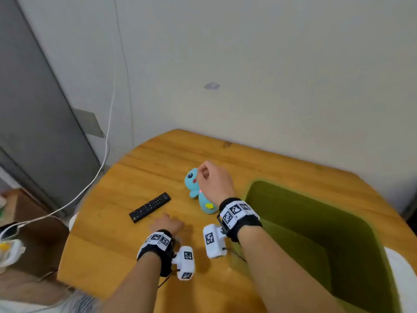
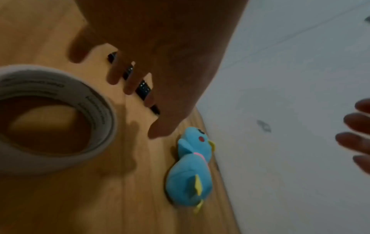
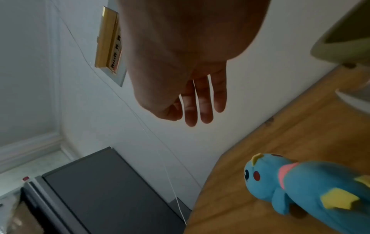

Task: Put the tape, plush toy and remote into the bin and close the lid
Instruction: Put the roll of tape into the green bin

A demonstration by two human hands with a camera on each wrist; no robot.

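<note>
Resting low over the wooden worktop (image 1: 108,245), the left hand (image 1: 167,223) hangs with fingers loosely spread beside the tape (image 2: 54,120), holding nothing. Farther off, the remote (image 1: 149,207) and plush toy (image 1: 199,192) lie flat; the right hand (image 1: 214,180), relaxed and empty, hovers above the toy, the lidless green bin (image 1: 316,233) to its right.

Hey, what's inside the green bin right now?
The bin stands open; only bare green walls show inside. Its bottom is cut off by the right arm and the picture's edge, so that part is hidden.

Head overhead; wrists close, low.
</note>
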